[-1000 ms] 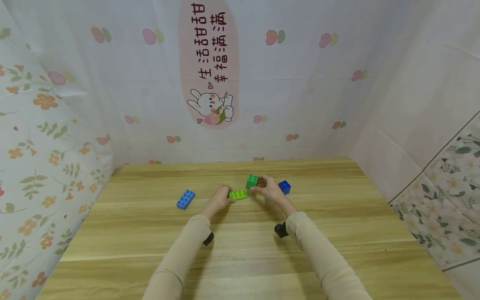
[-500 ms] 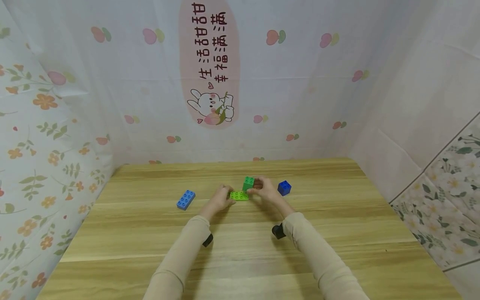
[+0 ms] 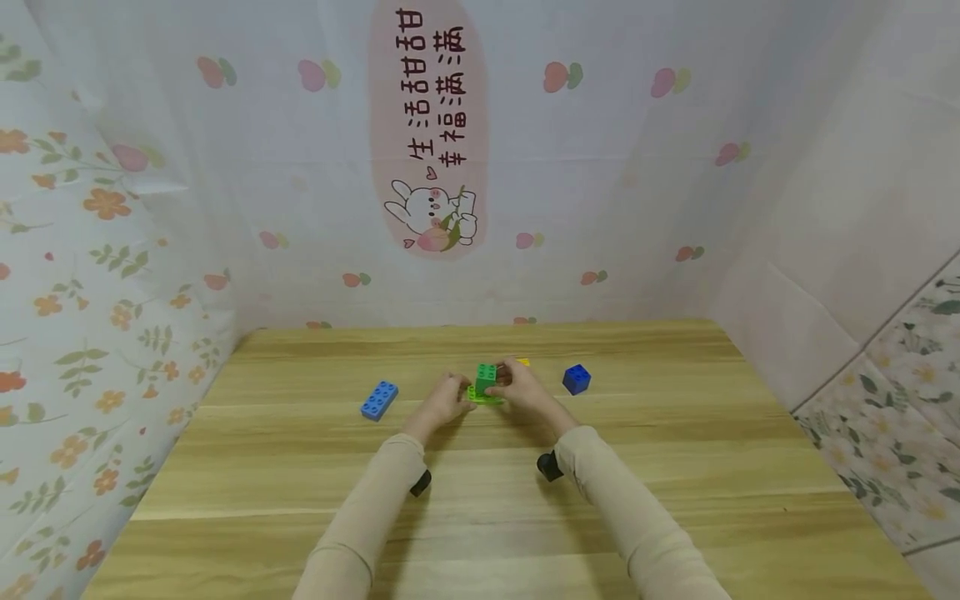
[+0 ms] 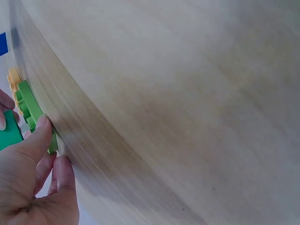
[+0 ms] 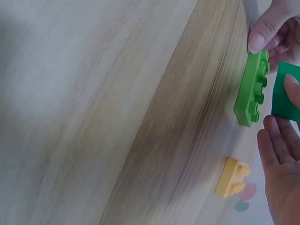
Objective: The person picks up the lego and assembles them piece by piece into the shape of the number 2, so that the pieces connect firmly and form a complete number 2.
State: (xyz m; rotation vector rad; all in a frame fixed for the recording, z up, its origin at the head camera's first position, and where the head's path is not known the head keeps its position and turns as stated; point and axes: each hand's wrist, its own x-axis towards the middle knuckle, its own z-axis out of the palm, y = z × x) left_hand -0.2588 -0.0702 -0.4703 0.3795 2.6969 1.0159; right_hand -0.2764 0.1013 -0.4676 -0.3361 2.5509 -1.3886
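While the left hand (image 3: 444,402) pinches one end of the long lime-green toy brick (image 5: 248,89) on the wooden table (image 3: 480,525), we find the right hand (image 3: 527,395) gripping the four-stud green brick (image 3: 486,377) just above the lime studs. We record a yellow brick (image 5: 227,179) beyond that hand.

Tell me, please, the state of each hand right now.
Left hand: pinching the lime-green studded toy brick.
Right hand: holding the darker green four-stud toy brick.
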